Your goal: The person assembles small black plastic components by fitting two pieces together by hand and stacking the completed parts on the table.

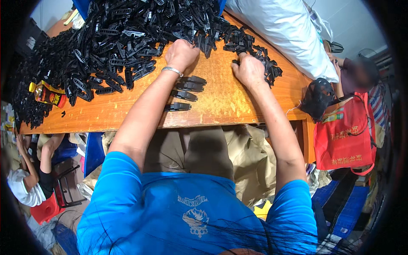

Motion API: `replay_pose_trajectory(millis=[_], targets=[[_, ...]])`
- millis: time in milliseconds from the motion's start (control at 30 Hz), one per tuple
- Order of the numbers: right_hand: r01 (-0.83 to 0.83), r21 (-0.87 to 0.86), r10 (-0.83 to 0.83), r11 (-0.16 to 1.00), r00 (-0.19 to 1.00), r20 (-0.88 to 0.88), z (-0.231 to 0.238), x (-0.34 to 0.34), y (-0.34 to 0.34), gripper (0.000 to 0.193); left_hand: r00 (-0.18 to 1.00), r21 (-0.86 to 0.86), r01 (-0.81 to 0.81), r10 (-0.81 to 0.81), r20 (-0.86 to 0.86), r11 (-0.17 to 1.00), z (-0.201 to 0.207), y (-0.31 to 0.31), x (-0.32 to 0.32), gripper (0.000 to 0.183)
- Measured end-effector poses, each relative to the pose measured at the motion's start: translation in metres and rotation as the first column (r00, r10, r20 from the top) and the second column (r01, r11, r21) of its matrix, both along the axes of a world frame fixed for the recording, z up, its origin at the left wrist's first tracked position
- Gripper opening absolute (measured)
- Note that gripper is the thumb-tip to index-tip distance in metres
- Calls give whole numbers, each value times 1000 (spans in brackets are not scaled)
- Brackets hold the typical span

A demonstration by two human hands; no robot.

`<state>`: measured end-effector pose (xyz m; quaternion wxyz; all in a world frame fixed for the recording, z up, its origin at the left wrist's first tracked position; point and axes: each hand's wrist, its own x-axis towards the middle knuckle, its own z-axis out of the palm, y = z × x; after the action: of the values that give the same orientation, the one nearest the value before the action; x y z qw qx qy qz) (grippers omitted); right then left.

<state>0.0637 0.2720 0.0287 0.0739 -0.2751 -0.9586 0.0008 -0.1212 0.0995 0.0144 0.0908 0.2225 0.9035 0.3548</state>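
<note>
A big heap of long, narrow black plastic clip-like pieces (pixel 123 38) covers the far and left parts of the wooden table (pixel 221 106). At its near edge, my left hand (pixel 182 55), with a bracelet at the wrist, is curled closed among the pieces; its fingertips are hidden. My right hand (pixel 249 70) is closed beside a smaller pile of black pieces (pixel 265 59), and what its fingers hold, if anything, cannot be made out. Several assembled-looking black clips (pixel 187 86) lie in a short column near the table's front edge, just right of my left forearm.
A bottle with a yellow cap (pixel 49 94) lies by the heap at left. A stuffed white sack (pixel 280 34) rests along the right edge. Beyond it, a red bag (pixel 344 136) hangs near another person (pixel 361 74). Someone sits on a red stool (pixel 44 208) at lower left.
</note>
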Motion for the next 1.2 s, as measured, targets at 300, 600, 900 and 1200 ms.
replay_pose_trajectory(millis=[300,600,900,1200], targets=[[-88,-448,-1,890,981,-196,3,8,-27,40,895,-255,297,-361,-261,920,21,-43,22,17],[-430,-131,403,893,895,-192,-3,9,-13,25,864,-29,445,-437,-250,895,-6,-64,15,23],[-465,-134,393,875,845,-363,-8,-8,-47,23,856,65,451,-410,-315,890,-22,-67,16,24],[-490,-151,420,858,841,-342,-14,-23,-40,20,813,152,504,-407,-416,850,-28,-61,18,20]])
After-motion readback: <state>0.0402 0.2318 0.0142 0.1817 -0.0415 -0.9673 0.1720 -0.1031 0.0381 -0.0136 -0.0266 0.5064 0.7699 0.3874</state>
